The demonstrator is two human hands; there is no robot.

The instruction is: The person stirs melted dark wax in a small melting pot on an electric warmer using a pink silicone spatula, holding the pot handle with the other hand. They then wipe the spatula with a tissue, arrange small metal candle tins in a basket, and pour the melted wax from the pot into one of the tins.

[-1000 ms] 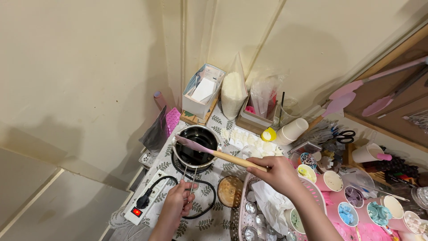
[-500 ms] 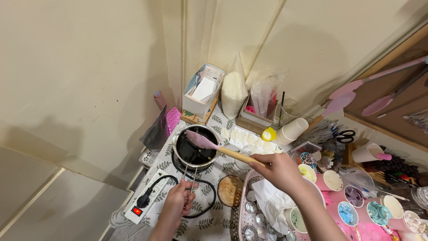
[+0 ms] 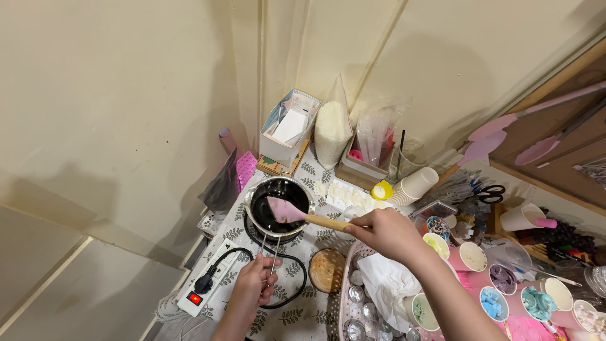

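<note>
Down at the corner of the table, against the cream wall, I am keeping the small metal pot [image 3: 279,203] seated on its black hot plate [image 3: 273,237], my left hand [image 3: 254,285] closed around the two thin wire handles that stick out toward me. My right hand [image 3: 386,232] is wrapped shut on the wooden handle of the pink spatula [image 3: 285,210], whose blade is dipping into the dark pool inside the pot. That blade is looking soft and bendy to me, the wooden handle stiff and light, so gripping well back on the wood seems right; the pot I am judging light but hot, with slim wire handles that could twist in my fingers. What the dark liquid is, and how deep, I cannot tell, since the blade is hiding part of it. A white power strip [image 3: 206,286] with a red switch is lying just beside my left wrist, its black cord looping past the plate. My forearms are being cut off by the bottom edge.
</note>
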